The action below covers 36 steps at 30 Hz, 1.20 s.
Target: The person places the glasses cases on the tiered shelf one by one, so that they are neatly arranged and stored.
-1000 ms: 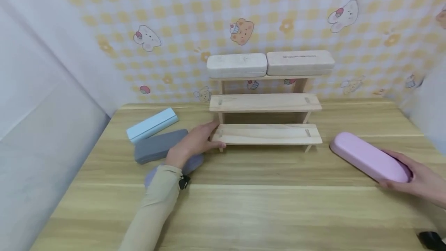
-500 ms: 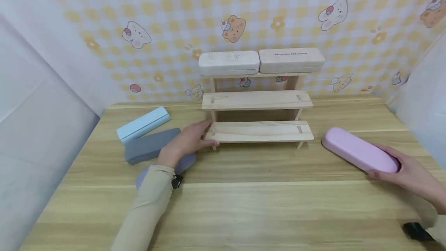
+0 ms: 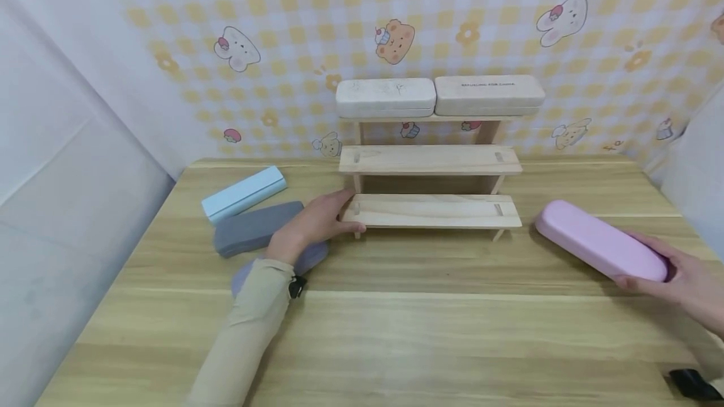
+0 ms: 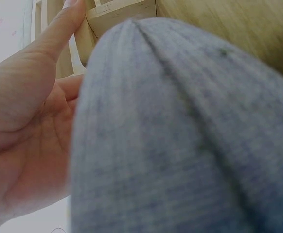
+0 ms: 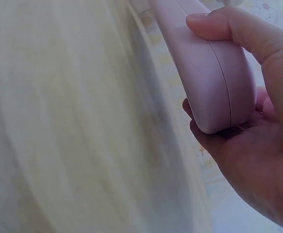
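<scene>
My right hand [image 3: 684, 281] grips the near end of a pink glasses case [image 3: 599, 240], thumb on one side and fingers on the other. In the right wrist view the pink case [image 5: 209, 73] has a seam along its side. At the left end of the wooden three-tier rack [image 3: 430, 211], my left hand [image 3: 317, 222] holds the lowest shelf, thumb at its front edge. The left palm [image 4: 29, 131] shows in the left wrist view, beside a blurred blue-grey fabric-covered case [image 4: 170, 126]. Part of the left fingers is hidden.
Two whitish cases, one plain-topped [image 3: 386, 98] and one lettered [image 3: 489, 95], stand side by side on the top shelf. Left of the rack lie a light-blue case [image 3: 244, 194], a dark grey case [image 3: 254, 229] and a lavender-blue case [image 3: 311, 257], partly under the left arm.
The right hand has raised the near end of the pink case slightly. The left hand has stayed on the rack while the head view shifted a little.
</scene>
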Tool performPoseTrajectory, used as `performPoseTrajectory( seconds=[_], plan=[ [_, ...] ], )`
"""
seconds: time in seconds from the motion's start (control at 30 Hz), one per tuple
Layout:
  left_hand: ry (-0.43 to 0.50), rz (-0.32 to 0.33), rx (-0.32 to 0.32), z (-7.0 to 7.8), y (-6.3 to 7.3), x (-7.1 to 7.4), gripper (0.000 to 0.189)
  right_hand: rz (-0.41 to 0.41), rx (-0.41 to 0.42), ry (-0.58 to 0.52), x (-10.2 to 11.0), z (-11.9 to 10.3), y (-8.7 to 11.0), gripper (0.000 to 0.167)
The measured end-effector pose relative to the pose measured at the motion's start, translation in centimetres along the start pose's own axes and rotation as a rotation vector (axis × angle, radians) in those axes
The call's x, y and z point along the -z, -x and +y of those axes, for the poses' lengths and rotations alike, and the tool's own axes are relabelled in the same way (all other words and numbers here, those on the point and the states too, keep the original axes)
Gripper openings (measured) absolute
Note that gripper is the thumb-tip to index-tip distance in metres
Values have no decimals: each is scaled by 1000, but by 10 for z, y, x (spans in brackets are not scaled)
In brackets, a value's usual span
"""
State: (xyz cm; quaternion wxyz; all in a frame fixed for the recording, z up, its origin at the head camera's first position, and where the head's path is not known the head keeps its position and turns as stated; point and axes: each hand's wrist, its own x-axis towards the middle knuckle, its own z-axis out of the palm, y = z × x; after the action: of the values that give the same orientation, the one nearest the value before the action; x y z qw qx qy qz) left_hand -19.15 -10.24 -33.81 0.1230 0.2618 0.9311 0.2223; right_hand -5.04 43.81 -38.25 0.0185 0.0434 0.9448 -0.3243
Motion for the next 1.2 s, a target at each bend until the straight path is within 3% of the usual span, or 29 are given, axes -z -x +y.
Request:
performPoseTrajectory(
  seconds=[0.2,0.47,0.83,1.2],
  plan=[
    [-2,-5,-3,-1,1,1,69,19,25,-85,7,-5,0,83],
    [-16,-11,-4,-3,2,1,73,54,132,-150,13,-19,-4,83],
    [-12,-17,7,-1,0,0,74,115,145,-127,17,-33,-9,86],
    [-3,-11,7,0,0,0,73,57,157,-89,22,-67,-24,84]
  ],
)
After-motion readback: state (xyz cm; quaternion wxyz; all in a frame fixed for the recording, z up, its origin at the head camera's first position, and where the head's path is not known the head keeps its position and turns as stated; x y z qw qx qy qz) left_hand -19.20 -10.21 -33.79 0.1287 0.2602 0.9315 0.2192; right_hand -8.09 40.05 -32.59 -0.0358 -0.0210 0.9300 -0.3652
